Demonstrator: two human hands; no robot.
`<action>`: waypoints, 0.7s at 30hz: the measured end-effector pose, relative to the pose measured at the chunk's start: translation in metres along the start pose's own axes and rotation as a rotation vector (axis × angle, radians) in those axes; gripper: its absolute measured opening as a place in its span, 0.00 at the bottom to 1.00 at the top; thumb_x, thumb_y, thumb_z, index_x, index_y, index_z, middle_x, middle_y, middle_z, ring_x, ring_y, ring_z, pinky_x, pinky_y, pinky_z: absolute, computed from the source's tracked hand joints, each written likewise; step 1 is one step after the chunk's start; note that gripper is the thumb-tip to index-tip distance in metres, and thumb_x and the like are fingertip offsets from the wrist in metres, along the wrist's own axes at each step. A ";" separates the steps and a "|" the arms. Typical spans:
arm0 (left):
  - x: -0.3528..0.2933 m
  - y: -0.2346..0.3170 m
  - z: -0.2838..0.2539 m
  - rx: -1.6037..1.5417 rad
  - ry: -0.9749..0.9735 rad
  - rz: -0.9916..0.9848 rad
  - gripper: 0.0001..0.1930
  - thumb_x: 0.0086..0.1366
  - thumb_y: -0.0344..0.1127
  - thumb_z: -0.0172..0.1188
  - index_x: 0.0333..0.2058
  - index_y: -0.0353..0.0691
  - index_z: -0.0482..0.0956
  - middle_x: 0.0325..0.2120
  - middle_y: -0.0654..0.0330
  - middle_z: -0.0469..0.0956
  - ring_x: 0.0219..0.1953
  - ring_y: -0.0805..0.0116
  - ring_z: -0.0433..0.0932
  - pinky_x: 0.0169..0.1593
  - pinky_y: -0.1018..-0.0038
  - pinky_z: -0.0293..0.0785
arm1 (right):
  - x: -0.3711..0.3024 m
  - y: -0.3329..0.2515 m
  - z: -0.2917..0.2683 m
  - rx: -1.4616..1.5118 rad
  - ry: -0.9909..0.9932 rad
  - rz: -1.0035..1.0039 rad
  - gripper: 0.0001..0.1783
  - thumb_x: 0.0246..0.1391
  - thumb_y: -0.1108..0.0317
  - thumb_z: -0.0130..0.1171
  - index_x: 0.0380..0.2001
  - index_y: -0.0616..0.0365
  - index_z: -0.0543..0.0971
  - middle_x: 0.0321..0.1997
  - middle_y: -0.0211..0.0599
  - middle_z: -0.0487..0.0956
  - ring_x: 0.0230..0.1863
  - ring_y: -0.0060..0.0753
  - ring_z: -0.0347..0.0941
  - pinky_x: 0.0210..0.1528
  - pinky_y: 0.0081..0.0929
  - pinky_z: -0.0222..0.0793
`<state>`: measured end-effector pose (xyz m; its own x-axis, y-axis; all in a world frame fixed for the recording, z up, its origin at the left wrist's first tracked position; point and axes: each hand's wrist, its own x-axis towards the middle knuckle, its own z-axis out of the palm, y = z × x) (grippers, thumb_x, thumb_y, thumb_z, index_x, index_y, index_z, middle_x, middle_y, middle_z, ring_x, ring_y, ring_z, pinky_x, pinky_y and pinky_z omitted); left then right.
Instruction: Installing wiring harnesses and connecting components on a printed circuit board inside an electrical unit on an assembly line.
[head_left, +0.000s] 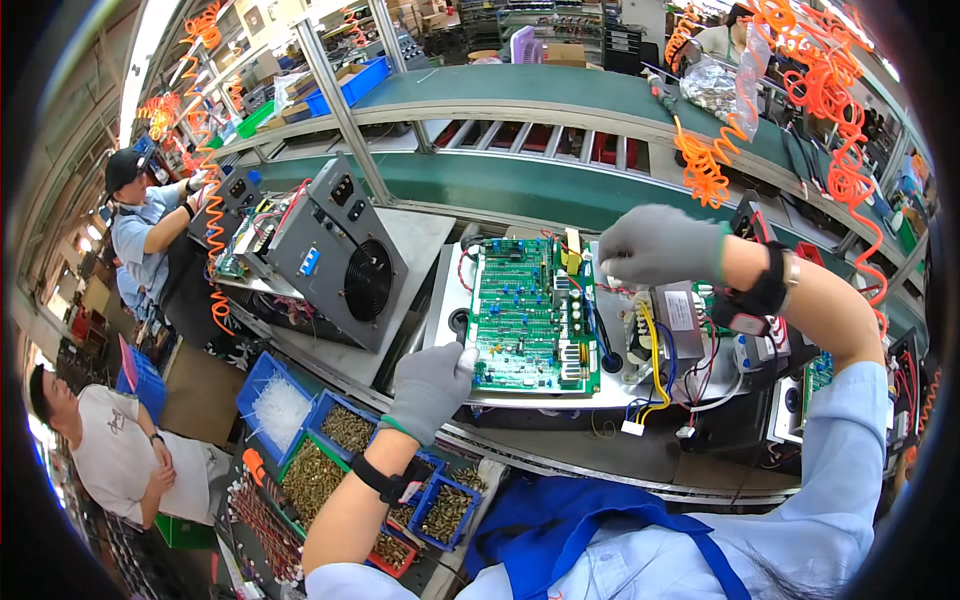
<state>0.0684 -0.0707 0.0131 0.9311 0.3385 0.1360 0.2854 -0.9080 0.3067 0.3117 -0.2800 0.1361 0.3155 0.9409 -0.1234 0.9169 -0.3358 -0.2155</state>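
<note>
Circuit board (528, 318) edge under left hand (432, 385) grip.

A grey metal tray (440, 290) on the workbench carries a green circuit board (520, 315).

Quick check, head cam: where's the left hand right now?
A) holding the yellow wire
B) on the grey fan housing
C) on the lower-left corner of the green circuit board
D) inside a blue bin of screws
C: the gloved left hand rests on the lower-left corner of the green circuit board, above the blue bins and clear of the fan housing.
</note>
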 end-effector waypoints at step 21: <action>-0.004 -0.012 0.046 -0.108 0.580 0.158 0.14 0.58 0.41 0.57 0.19 0.44 0.65 0.14 0.58 0.65 0.18 0.57 0.67 0.28 0.62 0.59 | 0.074 -0.016 0.036 0.215 -0.374 0.531 0.11 0.49 0.70 0.53 0.32 0.63 0.82 0.23 0.38 0.81 0.19 0.32 0.74 0.23 0.31 0.70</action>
<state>0.0712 -0.0726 -0.0343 0.6760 0.3082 0.6694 0.1008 -0.9385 0.3303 0.3115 -0.2070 0.0953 0.5675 0.5804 -0.5839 0.5804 -0.7851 -0.2163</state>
